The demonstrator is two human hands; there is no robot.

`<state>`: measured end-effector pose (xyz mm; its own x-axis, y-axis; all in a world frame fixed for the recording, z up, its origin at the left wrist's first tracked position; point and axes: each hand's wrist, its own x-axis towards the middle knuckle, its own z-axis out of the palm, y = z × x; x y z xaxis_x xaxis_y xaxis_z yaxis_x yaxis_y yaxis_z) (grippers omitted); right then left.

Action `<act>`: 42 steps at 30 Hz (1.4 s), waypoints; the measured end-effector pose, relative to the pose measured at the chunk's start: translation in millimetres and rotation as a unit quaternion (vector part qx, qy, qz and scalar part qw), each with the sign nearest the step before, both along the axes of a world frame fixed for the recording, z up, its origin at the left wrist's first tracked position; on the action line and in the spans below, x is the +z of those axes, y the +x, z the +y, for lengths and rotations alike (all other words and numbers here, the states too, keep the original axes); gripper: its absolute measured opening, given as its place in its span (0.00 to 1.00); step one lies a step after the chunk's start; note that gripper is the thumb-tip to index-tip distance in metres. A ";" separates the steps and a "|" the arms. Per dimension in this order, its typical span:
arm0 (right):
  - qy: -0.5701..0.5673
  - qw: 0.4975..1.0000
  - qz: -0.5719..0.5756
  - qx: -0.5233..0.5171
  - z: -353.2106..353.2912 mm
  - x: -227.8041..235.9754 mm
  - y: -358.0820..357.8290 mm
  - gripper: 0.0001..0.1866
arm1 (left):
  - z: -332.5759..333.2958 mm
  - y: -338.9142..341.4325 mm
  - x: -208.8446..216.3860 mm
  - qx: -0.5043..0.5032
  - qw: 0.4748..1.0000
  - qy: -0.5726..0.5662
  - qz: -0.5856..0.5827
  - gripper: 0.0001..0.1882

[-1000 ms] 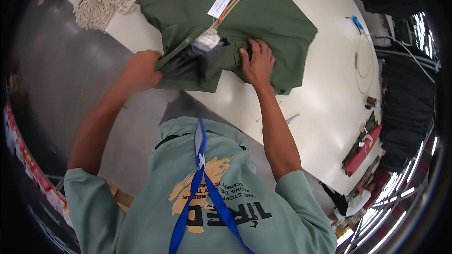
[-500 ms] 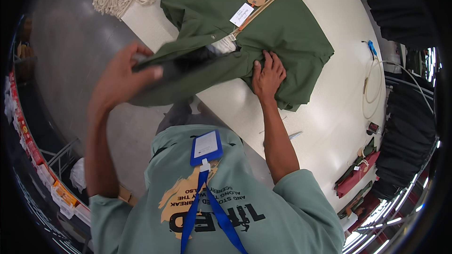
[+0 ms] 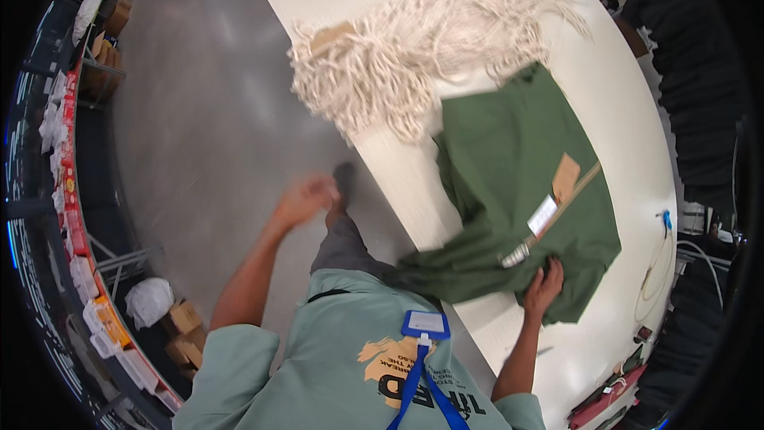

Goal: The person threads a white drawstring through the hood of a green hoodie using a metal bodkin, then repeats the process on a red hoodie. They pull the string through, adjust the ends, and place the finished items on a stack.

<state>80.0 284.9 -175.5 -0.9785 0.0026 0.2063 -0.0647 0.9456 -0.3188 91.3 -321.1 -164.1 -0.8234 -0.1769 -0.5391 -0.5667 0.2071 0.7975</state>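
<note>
A dark green garment (image 3: pixel 517 151) lies on the white table (image 3: pixel 398 183), one part of it draping over the near left edge. A tan strip (image 3: pixel 569 211) runs across it, beside a brown hang tag (image 3: pixel 566 177) and a white tag (image 3: pixel 542 216). My right hand (image 3: pixel 543 291) rests on the garment's lower right part, fingers apart and holding nothing. Over the floor, left of the table and clear of the garment, is my left hand (image 3: pixel 306 199). Motion blur smears its fingers.
Cream knotted cord pieces (image 3: pixel 382 72) are heaped on the table beyond the garment. A thin metal tool (image 3: pixel 543 351) lies near my right wrist. At the right edge are a pale hose (image 3: pixel 649 291) and a red folded cloth (image 3: pixel 609 398). Shelves with boxes (image 3: pixel 103 326) stand left.
My left hand has let go of the garment's open edge and moved away from it. That edge has dropped over the table side. My view has shifted, showing more cord. My right hand stays on the garment.
</note>
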 end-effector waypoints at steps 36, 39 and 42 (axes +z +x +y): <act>-0.224 0.891 -0.077 -0.388 -360.9 47.1 92.9 0.15 | -428.2 -291.1 -84.4 0.294 0.901 -0.320 -0.002 0.16; -0.253 0.907 -0.063 -0.332 -395.6 100.6 -8.6 0.14 | -373.1 -195.2 -10.1 0.178 0.973 -0.147 0.025 0.07; -0.314 0.929 -0.104 -0.166 -449.5 145.6 -98.0 0.17 | -302.3 -163.8 103.9 -0.192 0.973 -0.125 -0.032 0.07</act>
